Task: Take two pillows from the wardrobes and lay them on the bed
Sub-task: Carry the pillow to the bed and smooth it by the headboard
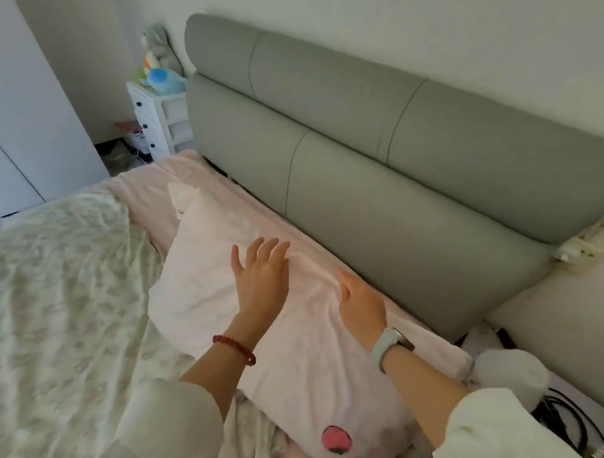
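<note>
A pale pink pillow (256, 330) is lying at the head of the bed (199, 177), just in front of the grey padded headboard (398, 170) and roughly parallel to it. Its long axis is running from the corner by the white drawer unit (157, 121) down toward the person's body, where a pink strawberry print (336, 439) is showing on the near end.

The left hand (261, 278) is lying flat on the middle of the pillow, fingers spread and pointing toward the far end, gripping nothing. The right hand (359, 302) is resting on the pillow's headboard-side edge, palm turned down and fingers loosely together; whether the fingertips are tucked into the fabric I cannot tell. A red bead bracelet (234, 349) is sitting on the left wrist and a watch (390, 345) on the right.

Both hands are sitting directly on the pillow, so any smoothing or nudging is turning on that long axis: the left hand looks nearer the far half and better placed to sweep outward along it, while the right is nearer the headboard edge and could press that side in. I can see only 1 pillow clearly, so a 2nd probably remains to be laid. The crumpled floral quilt (51, 305) is lying to the left, touching the pillow's side.
</note>
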Motion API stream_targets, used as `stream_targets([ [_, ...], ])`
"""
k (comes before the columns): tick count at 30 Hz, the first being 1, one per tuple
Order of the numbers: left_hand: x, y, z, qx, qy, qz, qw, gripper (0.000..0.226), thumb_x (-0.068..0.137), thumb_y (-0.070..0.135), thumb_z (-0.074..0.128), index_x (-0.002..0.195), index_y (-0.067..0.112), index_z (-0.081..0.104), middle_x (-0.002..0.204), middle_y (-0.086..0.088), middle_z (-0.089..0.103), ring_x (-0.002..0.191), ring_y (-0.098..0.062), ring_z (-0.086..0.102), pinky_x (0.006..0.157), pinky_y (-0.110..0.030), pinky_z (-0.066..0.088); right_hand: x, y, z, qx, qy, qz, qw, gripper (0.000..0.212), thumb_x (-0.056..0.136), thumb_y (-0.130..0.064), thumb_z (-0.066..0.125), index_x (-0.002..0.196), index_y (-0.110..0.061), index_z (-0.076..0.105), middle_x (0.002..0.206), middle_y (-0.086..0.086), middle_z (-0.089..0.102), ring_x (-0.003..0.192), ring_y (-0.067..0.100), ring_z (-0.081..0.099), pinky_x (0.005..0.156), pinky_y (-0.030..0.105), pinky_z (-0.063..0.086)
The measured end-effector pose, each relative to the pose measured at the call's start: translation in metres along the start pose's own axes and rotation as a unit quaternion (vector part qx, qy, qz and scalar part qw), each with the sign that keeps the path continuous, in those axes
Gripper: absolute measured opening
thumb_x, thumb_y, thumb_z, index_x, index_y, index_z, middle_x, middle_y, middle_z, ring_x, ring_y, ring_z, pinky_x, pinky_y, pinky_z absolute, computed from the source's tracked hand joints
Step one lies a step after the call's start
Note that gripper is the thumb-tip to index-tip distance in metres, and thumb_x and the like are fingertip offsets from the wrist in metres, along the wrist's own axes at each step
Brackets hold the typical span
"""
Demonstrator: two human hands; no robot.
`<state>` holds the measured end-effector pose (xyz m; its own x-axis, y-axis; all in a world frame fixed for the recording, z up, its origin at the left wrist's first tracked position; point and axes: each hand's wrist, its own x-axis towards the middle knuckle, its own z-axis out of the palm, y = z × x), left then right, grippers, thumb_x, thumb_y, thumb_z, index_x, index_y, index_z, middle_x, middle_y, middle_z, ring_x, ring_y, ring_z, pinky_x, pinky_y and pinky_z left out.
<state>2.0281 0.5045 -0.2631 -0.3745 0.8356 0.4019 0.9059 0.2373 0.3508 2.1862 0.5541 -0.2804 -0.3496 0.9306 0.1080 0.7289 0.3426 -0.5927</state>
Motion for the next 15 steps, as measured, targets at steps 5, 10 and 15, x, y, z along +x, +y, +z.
stream_targets([
  [5,-0.039,-0.025,0.077,-0.056,-0.099,-0.161,0.980,0.044,0.091,0.022,0.048,0.134,0.017,0.039,0.143,-0.009,0.040,0.132,-0.027,0.034,0.112,-0.051,0.016,0.017,0.061,0.045,-0.025,-0.155,0.060,0.986,0.048,0.095,-0.014,0.037,0.141,-0.016,0.021,0.150,0.008,0.026,0.137,0.024,0.023,0.113,0.041,0.024],
  [10,-0.089,-0.043,0.130,-0.154,-0.161,-0.362,0.905,0.057,0.091,0.026,0.049,0.141,0.012,0.025,0.148,-0.018,0.025,0.134,-0.034,0.025,0.107,-0.047,0.026,0.032,0.113,0.080,-0.040,-0.229,0.058,0.971,0.045,0.095,-0.016,0.038,0.139,-0.014,0.027,0.147,0.010,0.032,0.134,0.025,0.028,0.111,0.039,0.028],
  [15,-0.104,-0.049,0.178,-0.220,-0.129,-0.529,0.809,0.089,0.083,0.043,0.058,0.145,0.019,-0.001,0.154,-0.016,-0.003,0.141,-0.031,0.005,0.112,-0.046,0.017,0.092,0.146,0.116,-0.136,-0.238,-0.011,0.962,0.047,0.094,-0.024,0.040,0.138,-0.014,0.028,0.146,0.015,0.032,0.134,0.031,0.026,0.107,0.044,0.027],
])
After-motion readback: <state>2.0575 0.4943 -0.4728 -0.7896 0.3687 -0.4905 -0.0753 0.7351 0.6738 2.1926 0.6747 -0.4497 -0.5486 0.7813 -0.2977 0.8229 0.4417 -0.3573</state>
